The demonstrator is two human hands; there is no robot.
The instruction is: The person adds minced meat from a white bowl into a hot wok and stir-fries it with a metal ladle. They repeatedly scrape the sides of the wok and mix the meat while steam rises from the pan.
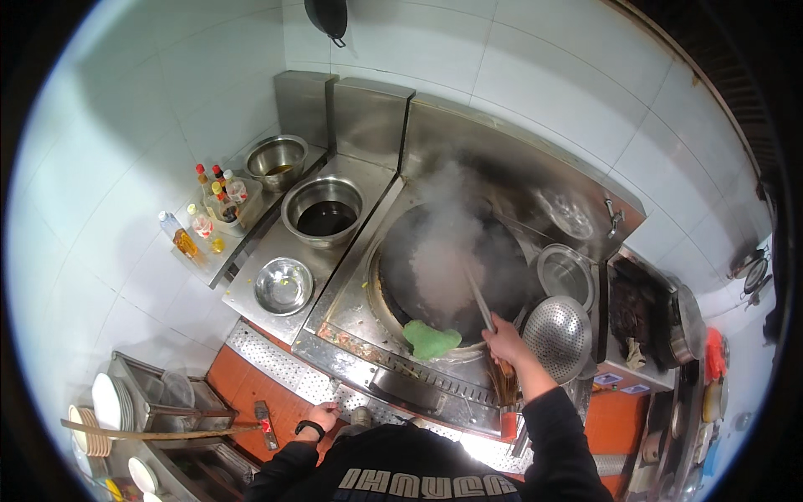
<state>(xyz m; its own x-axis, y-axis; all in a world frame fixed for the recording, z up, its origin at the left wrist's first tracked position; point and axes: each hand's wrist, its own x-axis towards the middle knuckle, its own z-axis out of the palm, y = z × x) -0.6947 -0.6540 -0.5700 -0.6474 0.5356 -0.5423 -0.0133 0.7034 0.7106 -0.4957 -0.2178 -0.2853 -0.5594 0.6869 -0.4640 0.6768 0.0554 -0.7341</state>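
Note:
My right hand (505, 342) is closed around the handle of a long metal cooking utensil (479, 296), which slants into a large dark wok (392, 251). Its head is lost in steam and pale food (442, 270), so I cannot tell whether it is a ladle or a spatula. A green cloth (431, 340) lies over the wok's near rim. To the right of the wok, close to my right forearm, leans a perforated metal strainer (557, 339). My left hand (323, 415) hangs low by my body, fingers curled, in front of the stove; its palm is hidden.
Left of the wok stand a steel bowl of dark liquid (323, 210), a shallow steel bowl (283, 286) and several sauce bottles (216, 201). A metal pot (564, 276) sits behind the strainer. Stacked plates (113, 401) and a long wooden-handled tool (169, 433) are at lower left.

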